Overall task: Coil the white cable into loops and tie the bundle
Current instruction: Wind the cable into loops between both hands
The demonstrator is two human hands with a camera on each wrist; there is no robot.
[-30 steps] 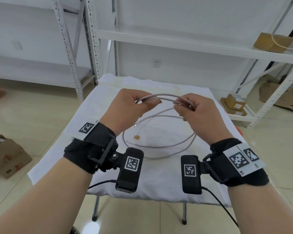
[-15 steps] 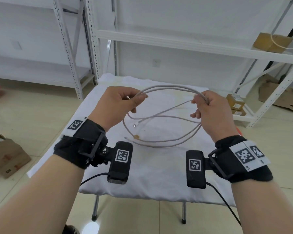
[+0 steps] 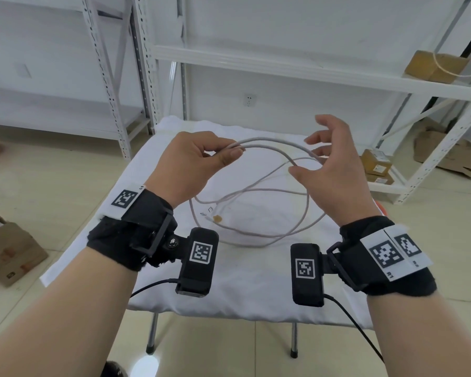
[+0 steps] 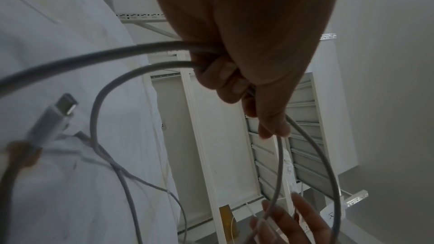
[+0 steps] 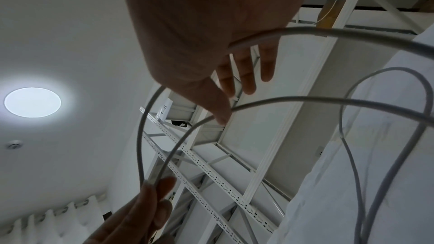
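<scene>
We are pinching white cable (image 3: 269, 141) loops in left hand (image 3: 191, 161), held above surface (image 3: 256, 281). Right hand (image 3: 335, 170) spreading wide, holding nothing, just right of loop arc. Loose end trailing on cloth below; we judge right hand nearer next strand.

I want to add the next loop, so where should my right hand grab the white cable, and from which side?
Judging by the pose, take the upper arc of the white cable where it passes the open right hand, coming from the right. The left hand already pinches the other end of that arc, so it hangs taut and reachable.
</scene>
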